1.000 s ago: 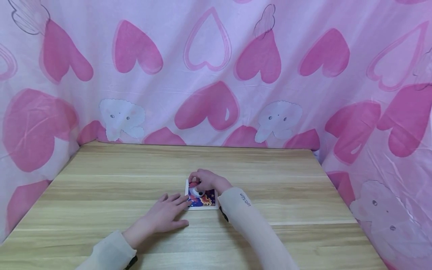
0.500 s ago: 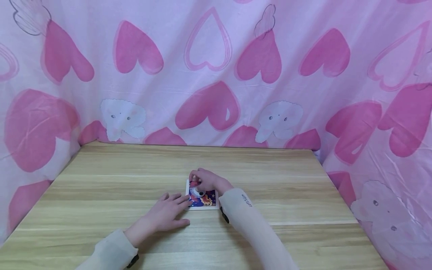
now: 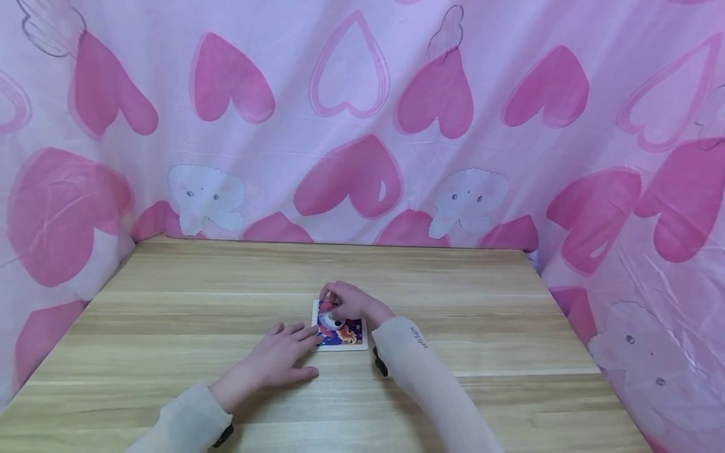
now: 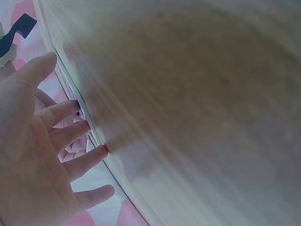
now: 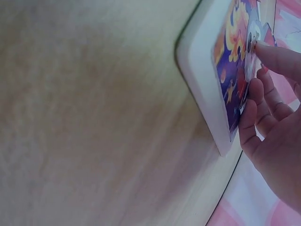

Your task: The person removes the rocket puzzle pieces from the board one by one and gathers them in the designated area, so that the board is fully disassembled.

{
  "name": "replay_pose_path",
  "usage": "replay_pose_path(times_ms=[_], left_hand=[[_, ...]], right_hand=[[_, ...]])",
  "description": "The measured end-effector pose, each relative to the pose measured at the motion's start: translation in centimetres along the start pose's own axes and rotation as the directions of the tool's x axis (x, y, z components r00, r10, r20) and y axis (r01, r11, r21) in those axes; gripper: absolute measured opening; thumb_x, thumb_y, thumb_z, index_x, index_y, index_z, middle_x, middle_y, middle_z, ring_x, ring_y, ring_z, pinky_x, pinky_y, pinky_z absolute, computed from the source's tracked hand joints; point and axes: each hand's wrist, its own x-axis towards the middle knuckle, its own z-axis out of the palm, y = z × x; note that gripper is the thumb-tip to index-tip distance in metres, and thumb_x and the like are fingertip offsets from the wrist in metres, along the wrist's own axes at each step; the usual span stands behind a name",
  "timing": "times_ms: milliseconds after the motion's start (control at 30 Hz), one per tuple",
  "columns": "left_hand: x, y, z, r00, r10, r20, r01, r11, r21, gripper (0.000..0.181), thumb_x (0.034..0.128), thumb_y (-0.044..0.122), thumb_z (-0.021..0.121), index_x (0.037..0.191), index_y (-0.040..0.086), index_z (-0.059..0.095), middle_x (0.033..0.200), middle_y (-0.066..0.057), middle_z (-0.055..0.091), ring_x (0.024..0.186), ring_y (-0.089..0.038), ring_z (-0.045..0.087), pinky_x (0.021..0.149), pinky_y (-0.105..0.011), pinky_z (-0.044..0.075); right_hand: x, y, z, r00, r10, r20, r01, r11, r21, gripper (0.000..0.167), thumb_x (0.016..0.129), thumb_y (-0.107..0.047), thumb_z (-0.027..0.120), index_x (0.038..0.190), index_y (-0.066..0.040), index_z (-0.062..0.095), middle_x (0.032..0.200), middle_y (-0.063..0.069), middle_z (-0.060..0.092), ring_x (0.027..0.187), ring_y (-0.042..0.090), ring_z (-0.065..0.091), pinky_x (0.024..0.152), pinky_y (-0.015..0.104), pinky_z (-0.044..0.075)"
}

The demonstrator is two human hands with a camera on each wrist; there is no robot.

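Observation:
A small board [image 3: 347, 348] with a white border and a bright blue, red and orange picture lies flat mid-table. My right hand [image 3: 352, 302] reaches over its far side, pinching a red-and-white picture piece [image 3: 331, 323] with a black dot on it. In the right wrist view, the thumb [image 5: 273, 56] touches the piece; the fingers beyond are partly hidden. My left hand [image 3: 279, 356] lies palm down with spread fingers, its fingertips resting on the board's left edge. The left wrist view shows that hand's palm side [image 4: 37, 150] with straight fingers.
The wood-grain table [image 3: 481, 352] reaches back to a pink curtain [image 3: 362, 126] with hearts, which hangs behind it and along both sides. Pale sleeves [image 3: 189, 421] cover both forearms, and a dark strap [image 3: 379, 363] shows at the right wrist.
My right hand has shifted very slightly to the right, its fingers staying at the piece. The left hand and the board are almost where they were.

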Motion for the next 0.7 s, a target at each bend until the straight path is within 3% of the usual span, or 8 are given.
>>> replay_pose_path(times_ms=[433, 700], left_hand=[[0.06, 0.09, -0.13, 1.0, -0.003, 0.013, 0.003, 1.0, 0.0, 0.062, 0.0791, 0.052, 0.054, 0.126, 0.012, 0.049, 0.13, -0.008, 0.044, 0.116, -0.035, 0.038, 0.089, -0.06, 0.025], [0.05, 0.09, -0.13, 1.0, -0.001, 0.008, 0.001, 1.0, -0.001, 0.062, 0.0789, 0.052, 0.054, 0.126, 0.011, 0.05, 0.129, -0.008, 0.045, 0.116, -0.035, 0.038, 0.089, -0.06, 0.025]], right_hand=[[-0.14, 0.73, 0.4, 0.998, -0.048, -0.039, 0.051, 0.997, 0.059, 0.02, 0.086, -0.009, 0.055, 0.102, -0.022, 0.054, 0.082, -0.006, 0.054, 0.074, 0.009, 0.051, 0.069, 0.022, 0.042], [-0.65, 0.72, 0.63, 0.993, -0.043, -0.106, 0.061, 0.983, 0.173, 0.018, 0.087, -0.009, 0.054, 0.101, -0.019, 0.058, 0.082, -0.005, 0.054, 0.075, 0.01, 0.051, 0.067, 0.024, 0.042]])
